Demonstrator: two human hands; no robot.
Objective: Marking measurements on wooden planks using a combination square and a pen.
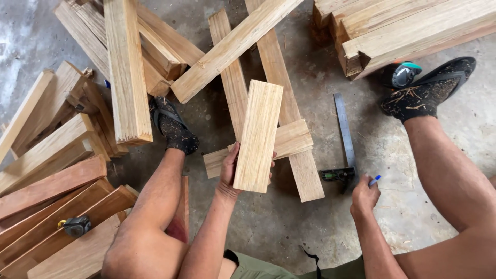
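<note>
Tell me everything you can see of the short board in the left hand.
The short board is a pale, straight-grained rectangular piece of wood with square-cut ends and no marks showing on its face. The left hand grips its lower left edge and holds it up off the concrete floor, near upright and leaning slightly right, over the crossed planks.

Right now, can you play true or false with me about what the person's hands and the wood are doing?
1. The left hand holds up a short pale wooden board. True.
2. The right hand holds a hammer. False: it holds a small blue-tipped marking pen.
3. A metal square ruler with a dark handle lies on the grey concrete floor. True.
4. A tape measure with a yellow clip sits on the reddish planks at the left. True.
5. The short board lies flat on the floor. False: it is lifted, gripped by fingers and thumb.
</note>
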